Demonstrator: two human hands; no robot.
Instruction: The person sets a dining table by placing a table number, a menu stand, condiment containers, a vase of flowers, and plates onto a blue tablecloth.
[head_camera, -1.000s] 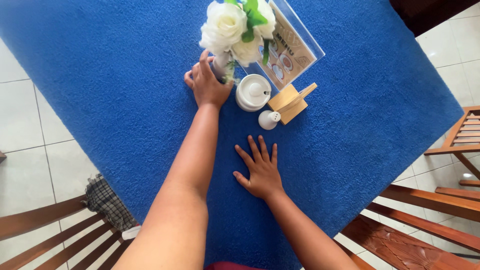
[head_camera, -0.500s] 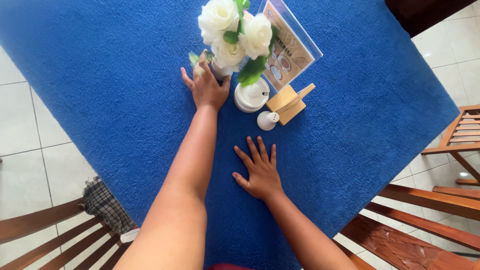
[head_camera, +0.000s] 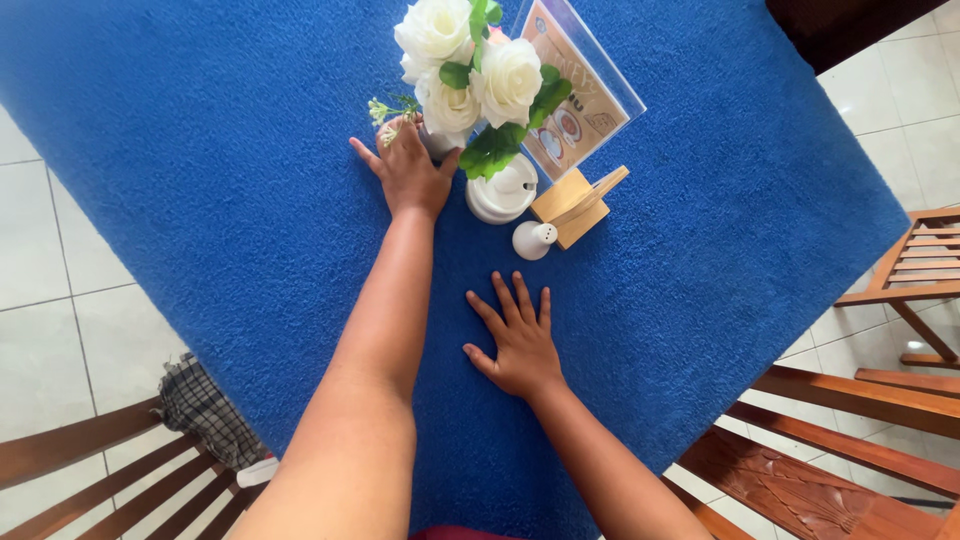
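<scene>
Three white roses (head_camera: 470, 60) with green leaves in a small vase, far side of blue table (head_camera: 200, 150), my left hand (head_camera: 412, 172) wrapped round its base, my right hand (head_camera: 520, 345) flat, fingers spread.

Two bare forearms, no sleeves, no watch or rings visible. Left hand (head_camera: 412, 172) and right hand (head_camera: 516, 340) bare, without gloves. Dark red garment edge at bottom frame margin.
</scene>
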